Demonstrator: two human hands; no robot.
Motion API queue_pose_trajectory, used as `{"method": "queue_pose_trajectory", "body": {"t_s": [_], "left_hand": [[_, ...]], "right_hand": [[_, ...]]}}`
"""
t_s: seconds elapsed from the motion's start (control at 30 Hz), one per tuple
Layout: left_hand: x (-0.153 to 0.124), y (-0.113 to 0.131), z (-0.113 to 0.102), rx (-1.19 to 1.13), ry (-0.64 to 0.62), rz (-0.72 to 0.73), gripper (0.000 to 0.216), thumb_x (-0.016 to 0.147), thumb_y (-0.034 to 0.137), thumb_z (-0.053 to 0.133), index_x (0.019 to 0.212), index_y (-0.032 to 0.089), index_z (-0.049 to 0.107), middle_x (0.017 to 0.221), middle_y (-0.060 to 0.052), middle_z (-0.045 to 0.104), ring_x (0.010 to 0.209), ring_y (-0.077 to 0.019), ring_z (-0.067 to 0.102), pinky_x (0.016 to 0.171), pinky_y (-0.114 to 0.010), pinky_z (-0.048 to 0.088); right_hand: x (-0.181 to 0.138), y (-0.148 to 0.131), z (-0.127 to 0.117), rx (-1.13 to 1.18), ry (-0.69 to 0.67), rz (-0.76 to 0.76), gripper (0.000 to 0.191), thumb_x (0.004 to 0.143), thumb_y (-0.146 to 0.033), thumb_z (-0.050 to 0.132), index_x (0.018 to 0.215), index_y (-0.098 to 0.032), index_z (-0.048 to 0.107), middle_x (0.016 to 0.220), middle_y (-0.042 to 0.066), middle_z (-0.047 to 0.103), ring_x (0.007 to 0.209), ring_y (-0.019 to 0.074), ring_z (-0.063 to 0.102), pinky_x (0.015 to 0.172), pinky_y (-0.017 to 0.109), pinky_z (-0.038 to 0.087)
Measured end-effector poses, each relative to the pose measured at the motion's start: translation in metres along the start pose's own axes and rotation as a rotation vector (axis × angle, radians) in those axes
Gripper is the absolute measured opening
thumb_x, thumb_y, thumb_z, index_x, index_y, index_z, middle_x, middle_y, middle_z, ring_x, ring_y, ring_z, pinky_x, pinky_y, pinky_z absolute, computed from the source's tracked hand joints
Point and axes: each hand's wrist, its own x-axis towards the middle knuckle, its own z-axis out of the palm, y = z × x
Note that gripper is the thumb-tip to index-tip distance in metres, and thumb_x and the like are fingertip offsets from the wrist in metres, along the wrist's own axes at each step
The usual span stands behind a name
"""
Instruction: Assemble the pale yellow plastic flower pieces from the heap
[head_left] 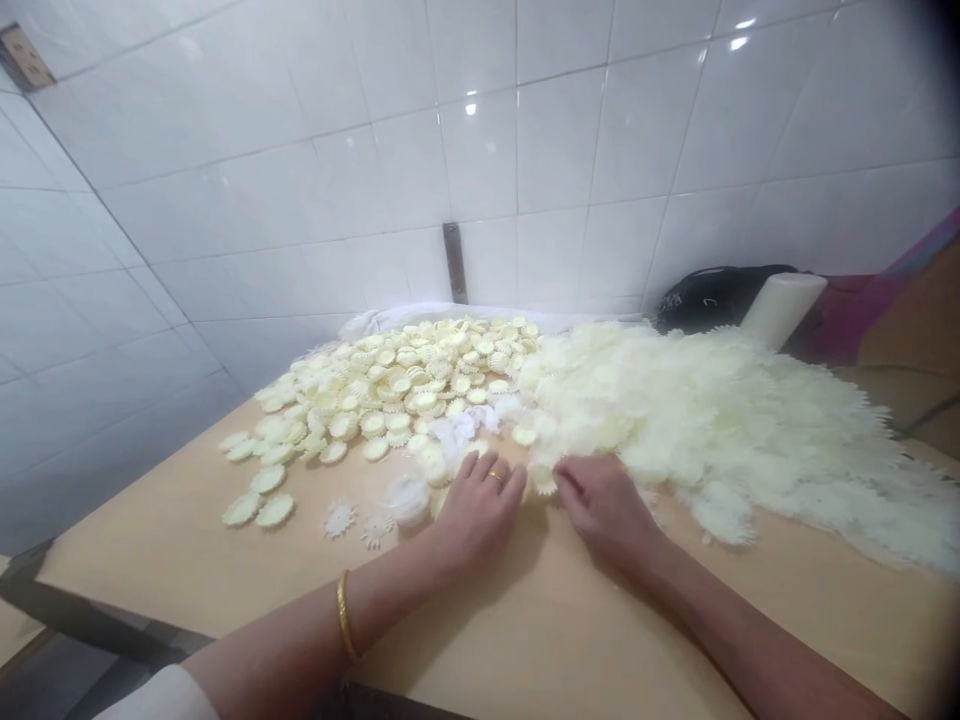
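My left hand point(478, 505) rests on the wooden table point(525, 630), fingers curled down close together beside a pale toothed disc point(541, 478). It wears a ring and a gold bangle. My right hand point(604, 505) lies just to the right, fingers bent toward the same disc. What the fingertips grip is hidden. A heap of cream round discs point(405, 385) lies beyond my left hand. A larger heap of white frilly pieces point(720, 420) spreads right of my right hand.
White tiled walls close in the back and left. A white cylinder point(782, 308) and a black object point(712, 295) stand at the back right. A few loose discs point(259, 505) and small white toothed bits point(339, 518) lie at the left front.
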Motion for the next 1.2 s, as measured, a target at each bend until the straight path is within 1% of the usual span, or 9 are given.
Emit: {"method": "queue_pose_trajectory", "body": {"t_s": [0.23,0.37,0.47,0.57,0.7,0.8,1.0,1.13,1.2], "left_hand": [[0.011,-0.009,0.007,0.032,0.019,-0.125,0.031,0.081,0.022,0.04,0.109,0.011,0.049,0.106,-0.016,0.055,0.113,-0.0311,0.039,0.093,-0.047,0.029],[0.019,-0.007,-0.003,-0.208,0.112,-0.135,0.03,0.081,0.023,0.041,0.108,0.013,0.048,0.112,-0.015,0.052,0.116,-0.0289,0.036,0.093,-0.046,0.032],[0.028,0.0,-0.011,-0.519,0.21,-0.22,0.029,0.085,0.025,0.034,0.108,0.016,0.048,0.106,-0.012,0.055,0.102,-0.0233,0.047,0.084,-0.04,0.039],[0.044,0.011,-0.01,-0.838,0.195,-0.39,0.028,0.083,0.031,0.037,0.104,0.018,0.05,0.093,-0.008,0.058,0.083,-0.0185,0.053,0.07,-0.033,0.044],[0.063,0.024,0.002,-1.158,0.142,-0.488,0.015,0.077,0.03,0.045,0.074,0.017,0.053,0.062,0.001,0.051,0.06,-0.012,0.049,0.054,-0.024,0.04],[0.065,0.027,0.009,-1.284,0.17,-0.52,0.016,0.074,0.03,0.048,0.066,0.017,0.049,0.055,0.004,0.046,0.054,-0.0098,0.045,0.048,-0.021,0.034],[0.045,0.027,-0.004,-1.125,0.15,-0.498,0.02,0.076,0.031,0.047,0.061,0.017,0.046,0.053,0.004,0.042,0.051,-0.0091,0.04,0.048,-0.022,0.03],[0.015,0.026,-0.036,-0.78,0.185,-0.362,0.019,0.08,0.035,0.044,0.08,0.017,0.052,0.073,-0.002,0.053,0.065,-0.0131,0.045,0.054,-0.025,0.035],[-0.004,0.016,-0.057,-0.569,0.211,-0.251,0.023,0.082,0.035,0.042,0.076,0.016,0.054,0.074,-0.004,0.056,0.073,-0.0157,0.046,0.063,-0.028,0.037]], "right_hand": [[0.002,0.003,-0.007,0.133,0.04,0.241,0.02,0.073,-0.015,0.038,0.055,-0.017,0.045,0.048,-0.001,0.046,0.047,0.011,0.042,0.046,0.022,0.03],[0.004,0.003,-0.011,0.255,0.076,0.302,0.019,0.073,-0.018,0.039,0.057,-0.016,0.049,0.05,-0.001,0.049,0.048,0.0108,0.044,0.045,0.02,0.032],[0.006,-0.001,-0.015,0.297,0.121,0.295,0.02,0.075,-0.02,0.04,0.059,-0.016,0.052,0.052,-0.001,0.05,0.049,0.0105,0.044,0.046,0.02,0.034],[0.006,-0.003,-0.018,0.292,0.176,0.281,0.02,0.077,-0.022,0.041,0.062,-0.016,0.054,0.055,-0.001,0.052,0.053,0.0111,0.047,0.049,0.021,0.036],[0.006,0.0,-0.019,0.265,0.193,0.299,0.019,0.077,-0.023,0.041,0.065,-0.016,0.054,0.057,0.0,0.053,0.054,0.0114,0.048,0.052,0.021,0.037],[0.006,0.003,-0.02,0.281,0.172,0.31,0.018,0.077,-0.024,0.042,0.065,-0.016,0.053,0.056,-0.001,0.052,0.051,0.0104,0.045,0.049,0.021,0.036],[0.005,-0.004,-0.021,0.425,0.039,0.292,0.022,0.079,-0.033,0.046,0.065,-0.017,0.051,0.056,-0.001,0.051,0.051,0.0105,0.046,0.047,0.021,0.035],[0.001,-0.01,-0.023,0.466,0.025,0.308,0.024,0.079,-0.034,0.045,0.062,-0.017,0.049,0.055,-0.001,0.048,0.051,0.0109,0.045,0.044,0.02,0.033],[-0.001,-0.011,-0.024,0.432,0.051,0.321,0.024,0.077,-0.035,0.046,0.061,-0.017,0.05,0.055,-0.001,0.048,0.05,0.0109,0.044,0.041,0.02,0.031]]}}
